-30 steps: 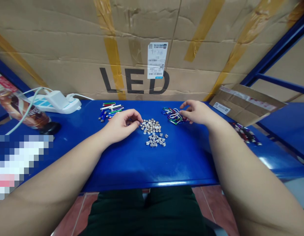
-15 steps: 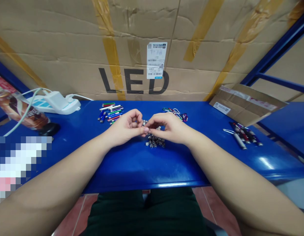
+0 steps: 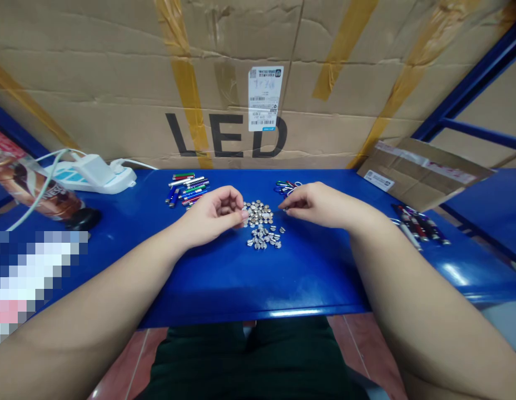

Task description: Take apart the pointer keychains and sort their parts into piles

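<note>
My left hand is closed with curled fingers beside a pile of small silver button cells. Its thumb presses toward the fingertips, and whatever they hold is too small to make out. To the right of the pile, my right hand is lowered to the table with thumb and fingers drawn together in a pinch. Its fingertips are close to several coloured carabiner clips, partly covered by the hand. What lies in this pinch is hidden. Small silver metal caps or clips are scattered in front of the button cells.
Slim coloured metal tubes lie at the back left, near a white power strip and a tilted drink bottle. Pen-like torches lie at the right, by a small cardboard box. A large carton walls the back.
My right hand has left my left hand and moved right, toward the carabiner clips, uncovering the button cells. My left hand has stayed nearly in place.
</note>
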The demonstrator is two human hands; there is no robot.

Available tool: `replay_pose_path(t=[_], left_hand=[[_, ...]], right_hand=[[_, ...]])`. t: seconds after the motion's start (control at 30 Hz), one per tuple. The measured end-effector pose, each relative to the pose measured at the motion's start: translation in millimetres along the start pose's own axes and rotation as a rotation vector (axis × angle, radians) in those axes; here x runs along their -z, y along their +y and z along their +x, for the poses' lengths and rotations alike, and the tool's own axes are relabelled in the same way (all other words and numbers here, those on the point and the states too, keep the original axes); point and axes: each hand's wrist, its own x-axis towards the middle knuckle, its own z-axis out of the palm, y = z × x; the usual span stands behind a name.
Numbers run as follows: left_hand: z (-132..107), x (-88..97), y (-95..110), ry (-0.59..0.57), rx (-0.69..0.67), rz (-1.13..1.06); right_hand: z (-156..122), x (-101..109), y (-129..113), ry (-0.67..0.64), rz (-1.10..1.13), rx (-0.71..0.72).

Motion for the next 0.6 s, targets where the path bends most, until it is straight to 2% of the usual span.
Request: replay_pose_path(t=[0.07, 0.17, 0.3, 0.47, 0.53, 0.6], left_hand=[[0, 1.3, 0, -0.012, -0.006, 0.058], [-1, 1.7, 3, -0.023, -0.026, 0.159], [-2, 0.1, 7, -0.016, -0.056, 0.208], [-2, -0.5, 7, -0.001, -0.070, 0.198], [-2, 0.2, 7, 0.005, -0.078, 0.206], [-2, 0.9, 7, 0.007, -0.074, 0.209]], right_hand=[[0, 1, 5, -0.065, -0.059, -0.082], [0, -3, 3, -0.065, -0.106, -0.125], [0, -7, -5, -0.043, -0.101, -0.111], [0, -7, -10, -0.156, 0.014, -0.059], [0, -3, -5, -0.129, 0.054, -0.057], [0, 3, 6, -0.010, 0.029, -0.095]])
